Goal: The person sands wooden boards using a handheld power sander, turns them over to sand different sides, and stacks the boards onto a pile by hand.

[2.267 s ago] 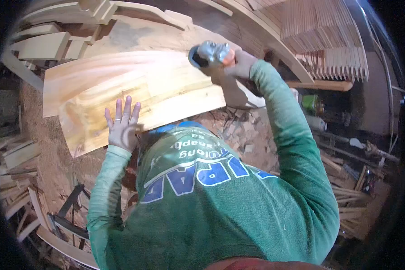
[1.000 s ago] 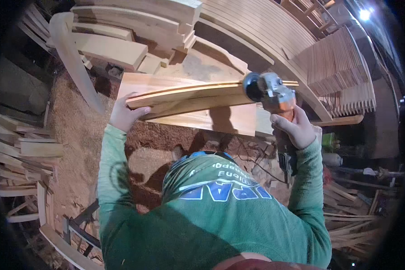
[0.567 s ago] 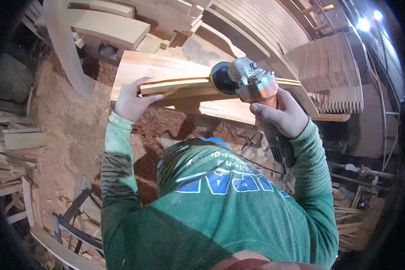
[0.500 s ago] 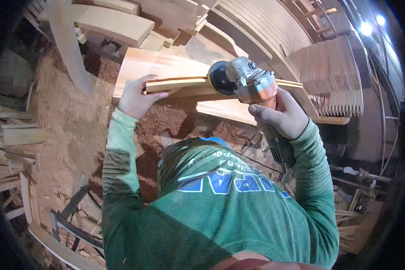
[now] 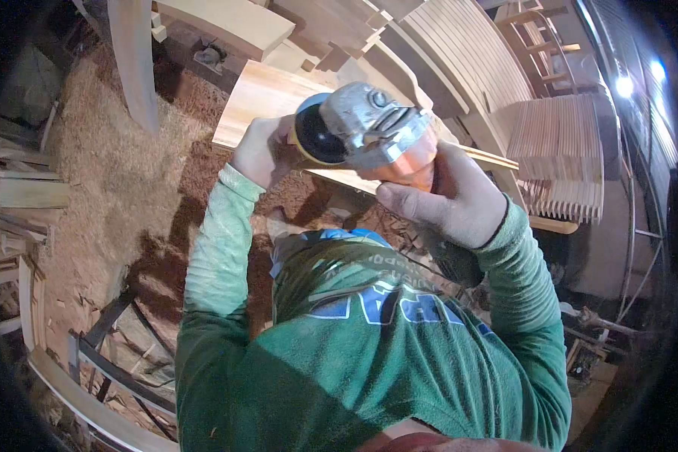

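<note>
My right hand [image 5: 463, 197] is wrapped round the orange body of an angle grinder [image 5: 380, 132] with a silver head. Its round black disc [image 5: 316, 135] with a yellow edge faces left, close beside my left hand [image 5: 262, 153]. The left fingers are partly hidden behind the disc and look closed on the left end of a narrow wooden strip [image 5: 491, 157]. Most of that strip is covered by the grinder; its right end sticks out past my right hand. Beneath it is a wide pale board [image 5: 256, 94]. Whether the disc touches the wood cannot be seen.
Many thin slatted wood pieces [image 5: 556, 139] are stacked at the right. Thick cut planks [image 5: 226, 22] lie at the back. Sawdust [image 5: 128, 158] covers the floor at left, with a dark metal frame [image 5: 120, 361] and wood offcuts [image 5: 30, 192] nearby.
The grinder has moved left along the strip, toward my left hand, and appears larger. My left hand is now partly covered by the disc. The whole view has shifted slightly.
</note>
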The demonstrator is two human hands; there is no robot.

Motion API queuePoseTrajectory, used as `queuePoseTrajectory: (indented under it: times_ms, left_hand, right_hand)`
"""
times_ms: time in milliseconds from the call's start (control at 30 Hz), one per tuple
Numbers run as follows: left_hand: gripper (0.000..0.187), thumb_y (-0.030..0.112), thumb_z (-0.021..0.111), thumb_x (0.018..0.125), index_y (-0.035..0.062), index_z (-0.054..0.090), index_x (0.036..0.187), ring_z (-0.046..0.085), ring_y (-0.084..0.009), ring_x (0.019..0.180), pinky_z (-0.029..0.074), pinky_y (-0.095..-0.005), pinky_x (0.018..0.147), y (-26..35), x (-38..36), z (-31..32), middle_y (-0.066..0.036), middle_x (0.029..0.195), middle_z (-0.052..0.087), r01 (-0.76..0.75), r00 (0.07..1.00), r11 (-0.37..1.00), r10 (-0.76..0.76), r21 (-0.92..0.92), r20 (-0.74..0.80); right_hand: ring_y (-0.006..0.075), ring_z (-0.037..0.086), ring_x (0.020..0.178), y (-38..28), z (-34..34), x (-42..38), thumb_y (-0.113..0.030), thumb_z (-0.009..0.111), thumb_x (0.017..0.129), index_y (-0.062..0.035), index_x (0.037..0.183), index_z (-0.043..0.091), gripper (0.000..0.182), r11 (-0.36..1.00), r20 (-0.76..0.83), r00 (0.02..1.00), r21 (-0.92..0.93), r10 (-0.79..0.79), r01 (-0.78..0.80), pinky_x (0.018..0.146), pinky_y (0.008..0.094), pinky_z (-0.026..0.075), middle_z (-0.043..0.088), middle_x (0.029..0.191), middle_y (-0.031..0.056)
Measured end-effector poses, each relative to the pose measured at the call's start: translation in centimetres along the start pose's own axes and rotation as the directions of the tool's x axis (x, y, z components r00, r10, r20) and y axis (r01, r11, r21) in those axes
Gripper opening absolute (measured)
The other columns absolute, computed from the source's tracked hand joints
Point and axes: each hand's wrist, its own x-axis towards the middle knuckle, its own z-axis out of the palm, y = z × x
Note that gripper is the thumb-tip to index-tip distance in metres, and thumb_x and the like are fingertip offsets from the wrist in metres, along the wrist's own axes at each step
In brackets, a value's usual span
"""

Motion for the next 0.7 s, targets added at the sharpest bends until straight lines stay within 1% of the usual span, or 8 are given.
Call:
queuePoseTrajectory:
  times_ms: [33, 67, 100, 133, 200, 267, 367, 700]
  left_hand:
    - [0.031, 0.009, 0.075, 0.086, 0.0047, 0.071, 0.117, 0.072, -0.0213, 0.1, 0.056, -0.0373, 0.088, 0.2, 0.0, -0.3, -0.013, 0.106, 0.075, 0.015, 1.0, 0.926, -0.02, 0.376, 0.009]
    - [0.032, 0.01, 0.075, 0.087, 0.0048, 0.07, 0.118, 0.069, -0.0201, 0.105, 0.055, -0.0369, 0.091, 0.6, 0.0, -0.9, -0.012, 0.112, 0.074, 0.022, 0.999, 0.716, -0.045, 0.698, 0.015]
    - [0.032, 0.011, 0.074, 0.088, 0.0048, 0.07, 0.119, 0.067, -0.0189, 0.11, 0.054, -0.0365, 0.094, 0.9, 0.1, -1.4, -0.01, 0.117, 0.073, 0.013, 0.997, 0.401, -0.07, 0.916, 0.016]
    - [0.032, 0.015, 0.075, 0.089, 0.0076, 0.07, 0.12, 0.065, -0.0216, 0.116, 0.052, -0.0376, 0.098, 1.2, 0.0, -1.4, -0.009, 0.123, 0.071, -0.03, 0.997, 0.239, -0.055, 0.971, 0.045]
    - [0.031, 0.008, 0.07, 0.09, 0.0046, 0.069, 0.121, 0.065, -0.0228, 0.115, 0.052, -0.0384, 0.097, 0.5, -0.2, -1.8, -0.01, 0.121, 0.071, -0.03, 0.999, 0.502, -0.015, 0.864, 0.044]
    - [0.028, -0.003, 0.064, 0.091, 0.0004, 0.07, 0.118, 0.068, -0.0206, 0.105, 0.056, -0.0357, 0.09, -0.2, -0.2, -2.1, -0.01, 0.111, 0.074, -0.096, 0.995, 0.67, 0.052, 0.736, 0.083]
    - [0.024, -0.005, 0.064, 0.091, -0.0026, 0.07, 0.114, 0.07, -0.0152, 0.097, 0.057, -0.0312, 0.084, 1.7, -0.6, 0.4, -0.01, 0.104, 0.075, -0.128, 0.988, 0.44, 0.134, 0.889, 0.076]
    - [0.032, 0.001, 0.083, 0.078, -0.0021, 0.07, 0.107, 0.069, -0.0109, 0.089, 0.055, -0.0273, 0.08, 1.7, -0.5, 2.8, -0.006, 0.094, 0.076, 0.125, 0.98, 0.455, 0.082, 0.882, -0.182]
  right_hand:
    - [0.0185, 0.066, 0.1, 0.2, 0.6, 0.3, -0.021, 0.075, 0.09, 0.003, 0.13, 0.055, 0.05, 0.996, 0.001, 0.996, 0.0, -0.084, 0.084, 0.091, 0.0349, 0.053, 0.069, 0.111, 0.0114]
    - [0.0198, 0.067, 0.098, 0.4, 1.0, 0.4, -0.022, 0.075, 0.09, 0.0032, 0.128, 0.056, 0.049, 0.986, -0.004, 0.986, 0.002, -0.166, 0.166, 0.09, 0.0355, 0.053, 0.07, 0.108, 0.0125]
    - [0.0231, 0.068, 0.098, 0.0, 1.1, 0.5, -0.024, 0.075, 0.09, 0.0037, 0.127, 0.057, 0.05, 0.991, 0.017, 0.993, -0.068, -0.118, 0.118, 0.09, 0.0369, 0.053, 0.07, 0.107, 0.0147]
    - [0.0263, 0.069, 0.098, -0.6, 0.9, 0.5, -0.025, 0.075, 0.089, 0.0042, 0.126, 0.057, 0.051, 0.988, 0.031, 0.997, -0.139, -0.066, 0.07, 0.09, 0.0382, 0.053, 0.07, 0.105, 0.017]
    - [0.0378, 0.069, 0.101, 0.1, 0.3, 0.7, -0.033, 0.076, 0.087, 0.0056, 0.124, 0.057, 0.057, 0.959, 0.041, 0.996, -0.269, -0.077, 0.085, 0.092, 0.0431, 0.052, 0.069, 0.104, 0.0259]
    - [0.0392, 0.069, 0.103, 1.2, -0.2, -0.1, -0.033, 0.075, 0.087, 0.0051, 0.125, 0.057, 0.057, 0.963, -0.015, 0.994, -0.249, -0.109, 0.102, 0.092, 0.0441, 0.052, 0.07, 0.106, 0.0265]
    - [0.0398, 0.068, 0.105, 3.0, -1.6, -1.6, -0.034, 0.076, 0.085, 0.0041, 0.125, 0.058, 0.058, 0.959, -0.072, 0.988, -0.261, -0.135, 0.112, 0.093, 0.0439, 0.052, 0.07, 0.109, 0.0259]
    - [0.0203, 0.065, 0.111, 7.1, -6.7, -5.9, -0.019, 0.075, 0.088, 0.0023, 0.135, 0.05, 0.057, 0.999, -0.211, 0.977, -0.042, -0.024, 0.016, 0.099, 0.0359, 0.05, 0.068, 0.12, 0.0138]
